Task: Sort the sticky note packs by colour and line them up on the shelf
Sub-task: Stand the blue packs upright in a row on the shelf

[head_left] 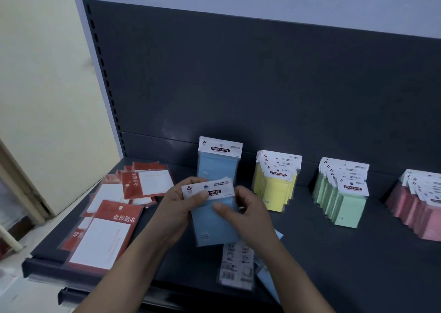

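Centre of frame: both hands hold one blue pack (216, 222) above the shelf (334, 253), tilted a little, header card to the top.
- left hand (177, 205): grips the pack's left edge, thumb pressed on the white header, fingers behind.
- right hand (248, 213): grips the right edge, thumb on the blue face, fingers curled round the side.

Right behind the hands, an upright blue pack (218, 167) leans on the dark back panel (238, 85). To its right, in a row along the shelf and well apart from each other: yellow stack (276, 183), green stack (341, 193), pink stack (420, 207) at the right edge of the frame; each is fanned, headers up.

Lower centre, under the wrists: loose packs (236, 265) lie flat near the shelf's front edge, one printed side up.

Left of frame: red-and-white packs (114, 217) lie scattered and overlapping.
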Demonstrator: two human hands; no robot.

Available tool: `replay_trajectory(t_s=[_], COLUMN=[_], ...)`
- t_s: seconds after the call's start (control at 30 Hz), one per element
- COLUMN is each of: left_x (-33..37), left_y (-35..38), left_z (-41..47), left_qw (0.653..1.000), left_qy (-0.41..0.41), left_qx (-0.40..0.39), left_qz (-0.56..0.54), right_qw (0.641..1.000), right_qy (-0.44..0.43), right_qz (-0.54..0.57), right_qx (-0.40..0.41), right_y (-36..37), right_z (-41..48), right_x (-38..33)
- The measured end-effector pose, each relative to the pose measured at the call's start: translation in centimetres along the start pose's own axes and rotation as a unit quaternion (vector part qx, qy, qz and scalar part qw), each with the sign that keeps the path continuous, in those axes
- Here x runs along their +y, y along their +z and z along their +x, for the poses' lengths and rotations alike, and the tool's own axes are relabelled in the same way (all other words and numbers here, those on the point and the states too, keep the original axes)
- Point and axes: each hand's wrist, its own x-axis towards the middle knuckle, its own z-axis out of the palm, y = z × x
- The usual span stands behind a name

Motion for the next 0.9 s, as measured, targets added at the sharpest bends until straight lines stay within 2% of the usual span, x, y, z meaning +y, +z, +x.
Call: replay_trajectory(t_s=[0.17,0.23,0.3,0.37,0.5,0.57,0.67,0.9], left_x=[-0.3,0.1,0.3,0.5,-0.3,-0.6,-1.1,-2.7], left_y=[0.8,1.1,1.5,1.7,1.8,1.4,1.3,0.6], left_z=[0.4,0.4,0.3,0.2,0.8,1.3,1.6,1.3], left_qw=[1.0,0.997,0.99,0.989,0.996,0.997,0.998,0.99], left_qy=[-0.02,-0.058,-0.114,-0.132,-0.061,-0.008,0.03,0.005], left_qx=[-0.01,0.017,0.013,0.012,0.067,0.067,0.055,-0.009], left_qz=[0.012,0.047,0.078,0.071,-0.016,-0.04,0.004,0.141], right_qw=[0.997,0.997,0.996,0.995,0.998,0.999,1.0,0.997], right_qy=[-0.04,-0.048,-0.05,-0.049,-0.041,-0.026,-0.003,-0.029], right_qz=[0.056,0.056,0.068,0.082,0.044,0.027,0.023,-0.038], right_qx=[-0.029,-0.01,-0.005,-0.009,0.009,0.012,0.017,0.065], right_y=[-0.4,-0.5,-0.6,-0.6,-0.7,-0.7,-0.7,-1.0], right_z=[-0.2,-0.2,-0.2,-0.1,-0.1,-0.2,-0.2,0.2], right_x=[-0.3,-0.1,0.2,0.2,0.5,1.1,2.1,2.2])
